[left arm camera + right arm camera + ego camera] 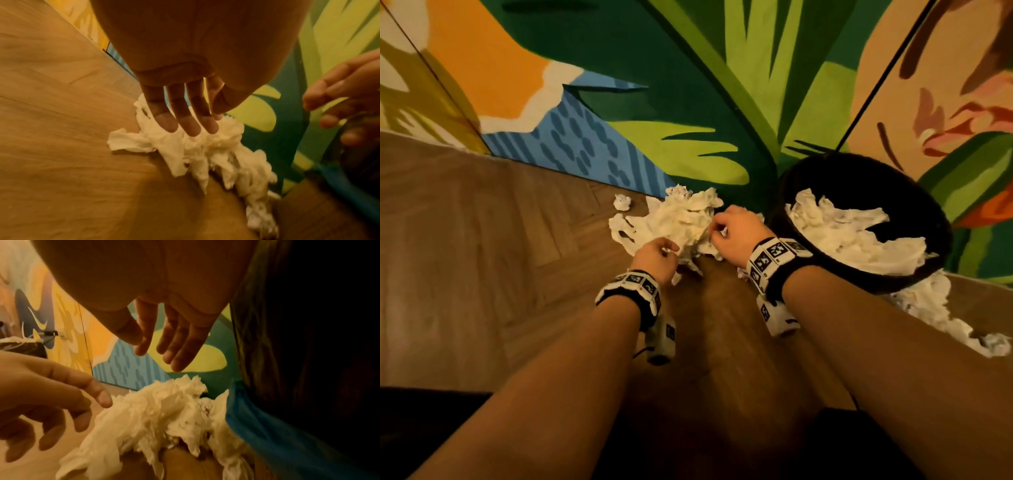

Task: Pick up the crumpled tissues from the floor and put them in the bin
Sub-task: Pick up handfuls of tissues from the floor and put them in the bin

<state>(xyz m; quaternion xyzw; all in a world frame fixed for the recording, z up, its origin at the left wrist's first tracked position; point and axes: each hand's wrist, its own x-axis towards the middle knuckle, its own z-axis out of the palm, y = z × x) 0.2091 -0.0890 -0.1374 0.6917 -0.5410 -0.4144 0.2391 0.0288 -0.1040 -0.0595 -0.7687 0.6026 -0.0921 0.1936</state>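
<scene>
A heap of crumpled white tissues (681, 219) lies on the wooden floor against the painted wall. My left hand (667, 250) hovers at its near left side with straight fingers (186, 128), fingertips just touching the heap (205, 151). My right hand (717, 230) is over its right edge, fingers (174, 356) loosely spread above the tissues (156, 415) and holding nothing. The black bin (859, 185) stands right of the heap and has tissues (852, 236) inside. In the right wrist view the bin (308, 353) is a dark mass beside my hand.
A small tissue ball (622, 202) sits left of the heap. More tissues (941, 315) trail on the floor at the bin's near right. The mural wall (688, 102) closes off the far side. Bare wood floor (482, 257) stretches left.
</scene>
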